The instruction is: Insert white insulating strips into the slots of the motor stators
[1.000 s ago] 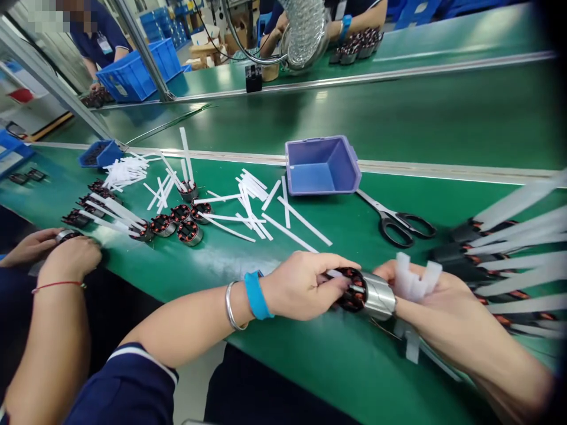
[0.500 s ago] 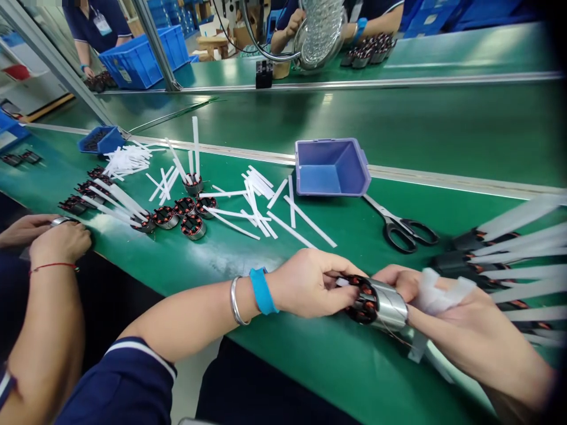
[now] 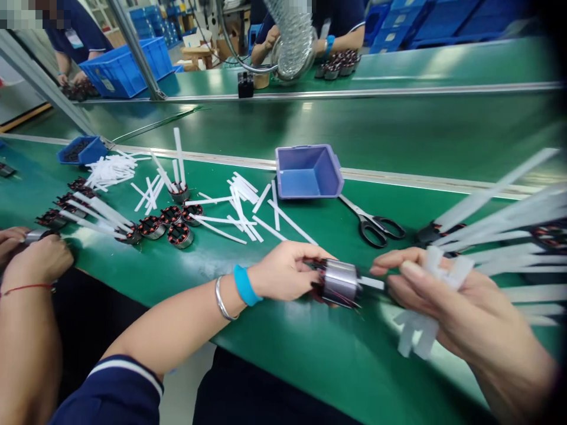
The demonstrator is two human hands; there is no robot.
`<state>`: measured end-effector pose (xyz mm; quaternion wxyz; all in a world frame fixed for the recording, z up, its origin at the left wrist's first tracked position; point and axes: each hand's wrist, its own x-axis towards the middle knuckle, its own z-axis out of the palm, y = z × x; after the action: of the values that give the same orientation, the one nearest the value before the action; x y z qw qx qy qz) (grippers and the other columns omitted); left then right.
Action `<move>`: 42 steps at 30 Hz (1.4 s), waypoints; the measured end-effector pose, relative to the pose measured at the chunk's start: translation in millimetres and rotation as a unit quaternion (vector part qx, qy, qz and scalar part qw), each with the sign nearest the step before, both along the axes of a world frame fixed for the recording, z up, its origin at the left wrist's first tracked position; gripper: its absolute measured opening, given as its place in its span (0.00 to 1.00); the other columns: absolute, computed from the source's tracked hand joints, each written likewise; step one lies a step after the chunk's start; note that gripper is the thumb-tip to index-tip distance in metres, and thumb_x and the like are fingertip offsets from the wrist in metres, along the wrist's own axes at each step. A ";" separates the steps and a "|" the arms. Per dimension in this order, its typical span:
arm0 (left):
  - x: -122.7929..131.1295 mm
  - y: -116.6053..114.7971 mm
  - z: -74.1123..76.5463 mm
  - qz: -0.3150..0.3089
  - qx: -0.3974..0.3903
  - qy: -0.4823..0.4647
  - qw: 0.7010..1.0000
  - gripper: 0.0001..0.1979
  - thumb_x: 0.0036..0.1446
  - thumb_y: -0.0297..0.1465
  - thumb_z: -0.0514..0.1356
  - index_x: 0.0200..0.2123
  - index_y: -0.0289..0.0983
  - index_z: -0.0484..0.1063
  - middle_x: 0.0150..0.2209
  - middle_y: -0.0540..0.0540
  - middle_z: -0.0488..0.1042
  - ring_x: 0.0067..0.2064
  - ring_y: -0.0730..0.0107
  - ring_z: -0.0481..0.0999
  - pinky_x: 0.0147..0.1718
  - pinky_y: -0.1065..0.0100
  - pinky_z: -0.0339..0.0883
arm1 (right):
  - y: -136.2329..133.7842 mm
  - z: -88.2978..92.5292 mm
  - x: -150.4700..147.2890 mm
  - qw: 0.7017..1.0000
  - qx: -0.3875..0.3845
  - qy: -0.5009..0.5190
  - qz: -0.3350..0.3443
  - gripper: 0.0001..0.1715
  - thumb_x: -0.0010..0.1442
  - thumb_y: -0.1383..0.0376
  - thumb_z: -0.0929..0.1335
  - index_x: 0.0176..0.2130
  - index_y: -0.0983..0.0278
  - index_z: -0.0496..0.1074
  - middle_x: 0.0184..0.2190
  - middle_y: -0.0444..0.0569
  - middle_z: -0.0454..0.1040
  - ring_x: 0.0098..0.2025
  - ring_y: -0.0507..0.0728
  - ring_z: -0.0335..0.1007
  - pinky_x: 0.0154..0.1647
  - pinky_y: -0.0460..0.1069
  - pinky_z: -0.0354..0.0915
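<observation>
My left hand (image 3: 287,271) grips a motor stator (image 3: 340,283), a silver metal cylinder with dark ends and thin wires hanging beneath it. One white strip (image 3: 372,283) sticks out of the stator's right end. Just right of that strip, my right hand (image 3: 443,301) is apart from the stator and partly blurred. Several short white strips (image 3: 423,333) are tucked in the right hand, their ends jutting above and below the fingers. Beyond the right hand, stators with long white strips (image 3: 496,195) fanned out of them lie on the green bench.
Black-handled scissors (image 3: 374,227) lie beside a purple bin (image 3: 310,171). Loose white strips (image 3: 243,192) and several stators (image 3: 180,235) cover the bench to the left. At far left, another person's hand (image 3: 39,260) holds a stator. People work across the bench.
My right hand has drawn away from the stator to the right. The stator has turned, its metal side now facing me, and a white strip shows at its right end.
</observation>
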<state>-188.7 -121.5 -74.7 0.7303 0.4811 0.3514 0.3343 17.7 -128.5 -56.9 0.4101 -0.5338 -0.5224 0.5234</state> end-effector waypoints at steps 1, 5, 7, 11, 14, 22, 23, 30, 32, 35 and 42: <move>-0.9 2.0 0.7 0.003 -0.008 -0.017 1.000 0.11 0.44 0.22 0.62 0.35 0.32 0.72 0.29 0.46 0.76 0.28 0.71 0.77 0.29 0.72 0.70 | -0.5 3.2 1.1 0.999 -0.008 0.050 0.007 0.23 0.47 0.46 0.72 0.30 0.63 0.74 0.25 0.49 0.74 0.14 0.44 0.48 0.14 0.44 0.47; -1.0 5.1 0.8 -0.002 -0.044 -0.040 0.998 0.14 0.39 0.23 0.66 0.33 0.33 0.69 0.26 0.48 0.76 0.26 0.71 0.77 0.25 0.74 0.69 | -4.6 10.0 4.3 0.987 -0.030 0.145 0.059 0.19 0.50 0.50 0.69 0.27 0.60 0.63 0.23 0.46 0.73 0.13 0.45 0.47 0.14 0.45 0.44; 0.5 4.1 -0.2 0.004 -0.068 -0.025 0.997 0.15 0.39 0.25 0.68 0.32 0.33 0.68 0.26 0.48 0.75 0.25 0.69 0.78 0.23 0.73 0.70 | -6.4 9.8 5.8 0.993 -0.028 0.080 0.083 0.17 0.54 0.52 0.67 0.26 0.60 0.61 0.20 0.42 0.68 0.14 0.47 0.48 0.16 0.45 0.47; 3.8 1.4 0.1 0.016 -0.115 0.013 0.993 0.19 0.39 0.30 0.69 0.35 0.33 0.67 0.25 0.47 0.76 0.24 0.66 0.78 0.21 0.70 0.72 | -5.7 8.4 8.5 0.980 0.015 -0.098 0.171 0.18 0.59 0.51 0.65 0.34 0.63 0.70 0.19 0.40 0.63 0.19 0.49 0.55 0.20 0.46 0.54; 5.0 2.0 3.4 0.057 -0.126 0.039 0.990 0.18 0.41 0.30 0.67 0.36 0.34 0.66 0.24 0.48 0.76 0.22 0.67 0.78 0.20 0.71 0.72 | -1.8 1.9 6.3 0.972 0.061 -0.155 0.166 0.20 0.59 0.50 0.65 0.36 0.63 0.73 0.26 0.45 0.70 0.27 0.53 0.65 0.27 0.48 0.61; -4.3 16.8 17.4 0.321 -0.044 0.012 0.946 0.12 0.45 0.26 0.61 0.36 0.33 0.66 0.24 0.51 0.76 0.19 0.76 0.75 0.21 0.76 0.70 | -6.1 -32.7 -7.7 0.894 0.262 -0.325 0.160 0.29 0.54 0.56 0.70 0.53 0.66 0.68 0.48 0.55 0.72 0.48 0.61 0.70 0.48 0.55 0.68; -6.1 18.5 18.3 0.337 -0.035 0.006 0.941 0.11 0.45 0.26 0.61 0.35 0.33 0.66 0.24 0.51 0.76 0.20 0.76 0.75 0.21 0.75 0.70 | -8.2 -31.6 -6.1 0.876 0.272 -0.368 0.154 0.36 0.51 0.54 0.72 0.55 0.66 0.66 0.51 0.57 0.71 0.50 0.63 0.69 0.48 0.56 0.68; -10.0 20.3 19.5 0.365 -0.013 -0.004 0.931 0.09 0.46 0.27 0.61 0.34 0.34 0.66 0.22 0.53 0.74 0.19 0.76 0.74 0.21 0.75 0.69 | -16.4 -18.2 -3.4 0.775 0.207 -0.573 0.168 0.06 0.50 0.62 0.68 0.29 0.63 0.71 0.33 0.47 0.71 0.29 0.56 0.71 0.25 0.50 0.62; -9.4 18.9 19.4 0.356 -0.016 -0.002 0.934 0.10 0.46 0.27 0.61 0.34 0.34 0.66 0.22 0.52 0.75 0.20 0.75 0.74 0.21 0.74 0.69 | -15.8 -20.7 -9.3 0.763 0.224 -0.586 0.158 0.04 0.50 0.67 0.66 0.24 0.63 0.67 0.28 0.45 0.70 0.28 0.54 0.69 0.22 0.48 0.57; -9.0 16.9 19.5 0.335 -0.023 -0.001 0.942 0.11 0.44 0.27 0.62 0.34 0.33 0.67 0.24 0.51 0.76 0.20 0.75 0.74 0.22 0.74 0.69 | -11.9 -26.8 -14.8 0.779 0.247 -0.562 0.130 0.04 0.47 0.67 0.65 0.22 0.63 0.65 0.26 0.46 0.70 0.27 0.54 0.67 0.22 0.48 0.55; -7.6 14.3 18.6 0.246 -0.038 0.000 0.968 0.17 0.42 0.31 0.66 0.37 0.35 0.66 0.26 0.49 0.77 0.23 0.70 0.77 0.23 0.71 0.70 | -0.4 -19.1 -2.8 0.924 0.157 -0.348 -0.001 0.04 0.43 0.63 0.66 0.22 0.60 0.65 0.19 0.42 0.69 0.21 0.53 0.64 0.23 0.47 0.60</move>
<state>-196.3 -107.2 -56.2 0.6433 0.3514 0.4717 0.4901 14.9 -128.9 -76.0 0.2818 -0.6116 -0.7072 0.2156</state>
